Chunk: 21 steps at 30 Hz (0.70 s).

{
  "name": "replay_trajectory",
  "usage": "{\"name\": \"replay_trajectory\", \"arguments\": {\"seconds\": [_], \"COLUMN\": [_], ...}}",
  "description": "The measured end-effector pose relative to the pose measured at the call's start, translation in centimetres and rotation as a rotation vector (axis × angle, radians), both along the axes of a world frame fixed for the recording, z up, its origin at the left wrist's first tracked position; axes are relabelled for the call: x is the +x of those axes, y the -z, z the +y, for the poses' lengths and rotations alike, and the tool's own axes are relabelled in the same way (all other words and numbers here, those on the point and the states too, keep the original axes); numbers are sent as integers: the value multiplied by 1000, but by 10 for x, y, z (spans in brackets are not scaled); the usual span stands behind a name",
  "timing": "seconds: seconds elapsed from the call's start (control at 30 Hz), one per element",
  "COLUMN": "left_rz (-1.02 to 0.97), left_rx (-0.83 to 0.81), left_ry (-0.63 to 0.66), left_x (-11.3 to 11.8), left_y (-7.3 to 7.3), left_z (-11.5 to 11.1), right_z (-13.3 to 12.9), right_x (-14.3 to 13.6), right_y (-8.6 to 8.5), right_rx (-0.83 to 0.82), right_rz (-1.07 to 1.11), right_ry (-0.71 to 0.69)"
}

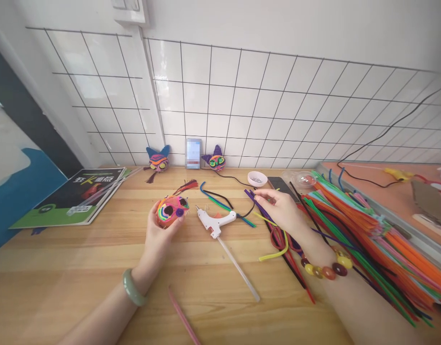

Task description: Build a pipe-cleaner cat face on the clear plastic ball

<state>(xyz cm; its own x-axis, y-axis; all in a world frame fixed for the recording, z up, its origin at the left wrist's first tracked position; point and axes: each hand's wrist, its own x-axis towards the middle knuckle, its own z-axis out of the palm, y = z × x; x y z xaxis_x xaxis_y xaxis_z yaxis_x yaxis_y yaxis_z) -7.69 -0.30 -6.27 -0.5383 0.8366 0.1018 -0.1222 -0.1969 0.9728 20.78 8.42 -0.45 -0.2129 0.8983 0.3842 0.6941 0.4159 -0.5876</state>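
My left hand (162,229) is wrapped round a colourful round ornament (170,211) with dark eye-like spots and a purple dot. A red tassel (187,186) lies just behind it. My right hand (278,207) pinches a purple pipe cleaner (255,200) at the near side of a small pink bowl. Between the hands rests a white glue gun (215,221), nozzle to the left, with a clear glue stick (239,270) stretching from its back. Blue, green and black pipe cleaners lie behind the gun, and a bent yellow pipe cleaner (278,256) is below my right hand.
Against the tiled wall stand two cat-like ornaments (158,160) (216,159) and a phone (193,154). The pink bowl (257,179) is at the back. Bundled pipe cleaners (371,239) cover the right side; a book (73,196) lies left. A pink stick (182,314) is in front.
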Motion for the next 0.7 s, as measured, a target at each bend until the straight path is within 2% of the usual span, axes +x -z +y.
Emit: {"name": "replay_trajectory", "arguments": {"seconds": [0.17,0.3,0.5,0.7], "left_rz": [65,69,119,169], "left_rx": [-9,-7,58,89], "left_ry": [-19,4,44,51], "left_x": [-2,1,4,4], "left_y": [10,7,3,7], "left_z": [4,3,1,1], "right_z": [11,31,57,69], "right_x": [-28,-62,-100,-109], "right_y": [4,7,15,24], "right_rx": [-93,-173,-325,-430], "right_rz": [-162,-344,-666,-866], "right_ry": [-136,-251,-300,-301]}}
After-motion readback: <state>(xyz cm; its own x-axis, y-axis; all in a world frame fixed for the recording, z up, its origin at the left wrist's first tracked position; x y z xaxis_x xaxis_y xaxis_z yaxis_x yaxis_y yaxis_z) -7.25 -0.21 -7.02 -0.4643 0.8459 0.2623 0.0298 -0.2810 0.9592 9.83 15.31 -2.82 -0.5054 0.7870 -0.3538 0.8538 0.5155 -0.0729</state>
